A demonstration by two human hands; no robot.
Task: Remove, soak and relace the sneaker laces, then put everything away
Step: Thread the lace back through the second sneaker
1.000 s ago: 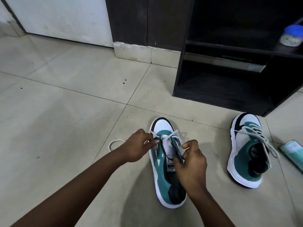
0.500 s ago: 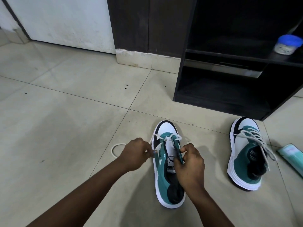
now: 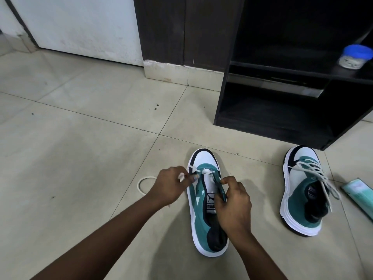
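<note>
A teal, white and black sneaker (image 3: 201, 223) lies on the tiled floor, toe pointing away from me. My left hand (image 3: 171, 184) pinches its white lace (image 3: 145, 179) at the sneaker's left eyelet side; a loop of that lace trails on the floor to the left. My right hand (image 3: 232, 201) grips the right eyelet flap beside the white tongue. A second matching sneaker (image 3: 302, 190) stands to the right with its lace (image 3: 316, 172) threaded and loose.
A dark open shelf unit (image 3: 282, 110) stands behind the shoes, with a blue-lidded jar (image 3: 356, 56) on its shelf. A pale green flat packet (image 3: 359, 195) lies at the right edge. A white door and dark panel stand at the back.
My left hand has drawn the lace a little to the left, away from the eyelets. The right hand stays on the flap. The camera has tilted slightly.
</note>
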